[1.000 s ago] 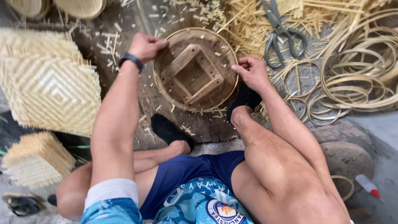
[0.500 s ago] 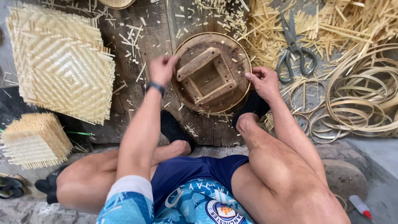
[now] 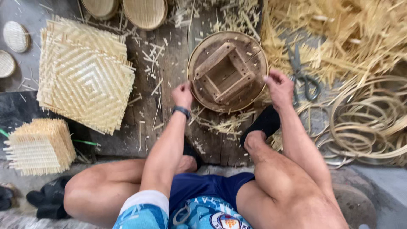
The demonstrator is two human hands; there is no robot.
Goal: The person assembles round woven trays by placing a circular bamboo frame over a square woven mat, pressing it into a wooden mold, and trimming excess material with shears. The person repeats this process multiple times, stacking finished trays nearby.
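Two hands grip one round wooden form [image 3: 228, 71] from opposite sides, and that is the relation that counts here. It lies flat on the dark plank floor [image 3: 169, 55] straight ahead of the seated person, between the spread knees and beyond them, with a square wooden frame [image 3: 224, 73] fixed across its face; the square sits turned, corners pointing roughly toward the rim. A thin bamboo band appears to run around the edge of the disc. The left hand [image 3: 182, 94] is curled at the lower left rim, fingers closed against the edge, a dark wristband just behind it. The right hand [image 3: 277, 88] is curled at the right rim, thumb and fingers pinched on the band. Being round, the form has no long axis; both hands are equally close, each touching its own side. A black-socked foot [image 3: 262, 124] rests just below the disc, near the right hand. Scissors [image 3: 302, 74] lie just beyond the right hand among loose bamboo strips [image 3: 347, 34], with coiled bamboo hoops [image 3: 369, 118] further right. To the left, well apart, lie stacks of woven square mats [image 3: 85, 76].
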